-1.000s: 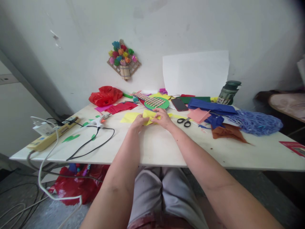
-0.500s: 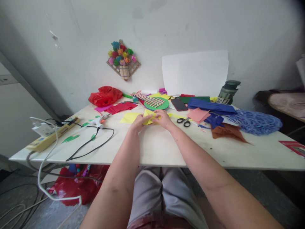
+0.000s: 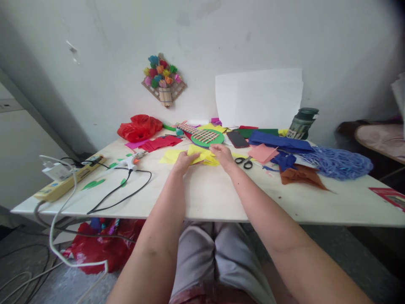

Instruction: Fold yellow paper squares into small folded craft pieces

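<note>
A piece of thin yellow paper (image 3: 200,154) is held just above the table, partly folded or creased. My left hand (image 3: 184,162) pinches its left side between thumb and fingers. At the right side of the paper my right hand (image 3: 223,156) is closed, fingertips pressed together at its edge; the exact grip is partly hidden. More yellow paper (image 3: 169,156) lies flat to the left, behind my left hand. Just beyond the hands rests a green guitar-shaped craft (image 3: 207,137) with crossed sticks. Black-handled scissors (image 3: 244,162) lie right of my right hand.
On the left are a glue gun (image 3: 128,162) with its black cord and a yellow power strip (image 3: 69,179). Red paper (image 3: 162,143) and a phone (image 3: 238,139) lie farther back. Rightward are pink paper (image 3: 263,153), blue yarn (image 3: 341,162) and a dark bottle (image 3: 302,123).
My right hand has moved slightly right, away from my left hand. More of the yellow paper shows between them, and it looks more spread out.
</note>
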The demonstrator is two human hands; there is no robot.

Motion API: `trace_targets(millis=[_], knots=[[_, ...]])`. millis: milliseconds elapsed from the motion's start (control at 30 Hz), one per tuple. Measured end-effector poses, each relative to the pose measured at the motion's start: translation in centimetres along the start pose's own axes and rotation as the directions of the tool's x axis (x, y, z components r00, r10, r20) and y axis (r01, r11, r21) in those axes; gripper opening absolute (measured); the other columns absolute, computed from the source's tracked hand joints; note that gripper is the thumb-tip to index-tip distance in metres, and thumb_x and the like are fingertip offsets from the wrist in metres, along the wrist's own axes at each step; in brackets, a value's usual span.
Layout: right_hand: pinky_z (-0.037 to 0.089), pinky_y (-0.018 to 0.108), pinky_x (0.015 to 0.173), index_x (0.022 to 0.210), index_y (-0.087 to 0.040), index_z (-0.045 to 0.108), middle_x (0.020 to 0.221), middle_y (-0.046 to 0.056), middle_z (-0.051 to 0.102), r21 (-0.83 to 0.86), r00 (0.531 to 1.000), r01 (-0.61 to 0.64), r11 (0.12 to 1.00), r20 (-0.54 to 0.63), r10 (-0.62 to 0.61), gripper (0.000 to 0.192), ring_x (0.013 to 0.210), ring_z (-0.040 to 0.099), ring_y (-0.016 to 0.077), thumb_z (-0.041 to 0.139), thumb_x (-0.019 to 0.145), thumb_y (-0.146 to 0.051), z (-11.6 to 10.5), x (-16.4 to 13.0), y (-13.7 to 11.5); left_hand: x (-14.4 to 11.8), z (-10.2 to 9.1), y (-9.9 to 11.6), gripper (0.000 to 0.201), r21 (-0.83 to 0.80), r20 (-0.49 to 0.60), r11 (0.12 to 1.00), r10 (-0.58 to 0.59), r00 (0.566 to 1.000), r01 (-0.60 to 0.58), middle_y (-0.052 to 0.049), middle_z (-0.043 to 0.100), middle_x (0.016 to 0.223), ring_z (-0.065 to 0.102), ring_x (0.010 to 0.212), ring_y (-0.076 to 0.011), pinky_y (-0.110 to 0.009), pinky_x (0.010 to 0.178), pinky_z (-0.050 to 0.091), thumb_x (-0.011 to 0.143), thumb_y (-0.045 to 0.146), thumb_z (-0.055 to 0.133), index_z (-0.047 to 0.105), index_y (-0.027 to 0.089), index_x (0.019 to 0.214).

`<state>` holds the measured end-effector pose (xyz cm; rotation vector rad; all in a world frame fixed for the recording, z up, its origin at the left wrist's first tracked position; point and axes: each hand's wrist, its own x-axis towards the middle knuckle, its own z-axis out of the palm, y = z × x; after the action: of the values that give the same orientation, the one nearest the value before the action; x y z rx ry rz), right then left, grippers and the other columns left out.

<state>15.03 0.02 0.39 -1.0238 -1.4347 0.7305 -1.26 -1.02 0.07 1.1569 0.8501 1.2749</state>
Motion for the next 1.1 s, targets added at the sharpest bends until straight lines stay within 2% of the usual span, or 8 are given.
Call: trace_targets(millis=[100,167,267,367,567,800,1100], knots=[[0.037,0.026,0.064,0.072,-0.013,0.058,0.073,0.003,0.060,0.110,0.986,-0.168,0.980,0.042,0.164,0.028,0.068,0.052,0.0131,0.054,0.065,-0.040,-0.6,-0.2,-0.5,-0.1,0.2,0.2,0.035,-0.016,-0.038,1.000,0.014,0.999,-0.015,-0.010,0.065,0.079,0.061,0.070,-0.0193,-0.033,0.069,0.051,0.050,0.025,0.072,0.063,0.006,0.079],[0.035,0.024,0.060,0.070,-0.013,0.058,0.071,0.003,0.060,0.133,0.966,-0.235,0.963,0.141,0.217,0.028,0.064,0.051,0.0116,0.056,0.063,-0.041,-0.9,-0.2,-0.6,-0.3,0.4,0.3,0.035,-0.021,-0.046,1.000,0.020,0.999,-0.021,-0.010,0.065,0.080,0.061,0.071,-0.0197,-0.033,0.069,0.051,0.051,0.024,0.072,0.063,0.006,0.080],[0.031,0.023,0.056,0.066,-0.014,0.058,0.063,0.000,0.057,0.107,0.927,-0.289,0.951,0.278,0.250,0.025,0.058,0.048,0.0090,0.062,0.058,-0.037,-0.9,-0.3,-0.4,-0.4,0.5,0.5,0.035,-0.015,-0.031,1.000,0.027,0.999,-0.027,-0.010,0.065,0.080,0.061,0.072,-0.0195,-0.034,0.069,0.051,0.053,0.024,0.071,0.063,0.006,0.081],[0.028,0.022,0.052,0.062,-0.013,0.056,0.054,-0.003,0.051,0.108,0.916,-0.287,0.952,0.323,0.239,0.024,0.050,0.041,0.0064,0.066,0.053,-0.034,-0.6,-0.4,0.0,-0.4,0.5,0.4,0.034,0.001,-0.039,1.000,0.024,0.999,-0.024,-0.010,0.065,0.078,0.061,0.070,-0.0187,-0.033,0.068,0.052,0.053,0.025,0.071,0.062,0.006,0.081],[0.025,0.021,0.047,0.054,-0.014,0.053,0.045,-0.005,0.046,0.116,0.924,-0.301,0.946,0.281,0.260,0.023,0.044,0.036,0.0053,0.066,0.052,-0.033,-0.1,-0.5,0.0,-0.3,0.5,0.3,0.033,0.001,-0.029,1.000,0.029,0.999,-0.029,-0.009,0.065,0.076,0.061,0.069,-0.0185,-0.033,0.069,0.052,0.052,0.025,0.071,0.063,0.007,0.078],[0.027,0.021,0.046,0.054,-0.013,0.055,0.047,-0.003,0.052,0.123,0.931,-0.302,0.945,0.250,0.265,0.020,0.044,0.039,0.0054,0.066,0.053,-0.031,0.1,-0.5,0.0,-0.3,0.7,0.3,0.036,-0.002,-0.039,1.000,0.021,0.999,-0.021,-0.009,0.065,0.078,0.061,0.072,-0.0199,-0.033,0.069,0.051,0.050,0.027,0.072,0.063,0.007,0.079],[0.032,0.020,0.046,0.048,-0.014,0.049,0.053,0.001,0.059,0.119,0.938,-0.303,0.945,0.211,0.274,0.022,0.045,0.045,0.0058,0.066,0.055,-0.026,0.4,-0.6,0.4,0.3,0.1,-0.3,0.037,0.057,-0.021,0.998,0.021,1.000,-0.020,-0.008,0.065,0.078,0.060,0.069,-0.0180,-0.033,0.067,0.051,0.050,0.031,0.072,0.063,0.008,0.078]])
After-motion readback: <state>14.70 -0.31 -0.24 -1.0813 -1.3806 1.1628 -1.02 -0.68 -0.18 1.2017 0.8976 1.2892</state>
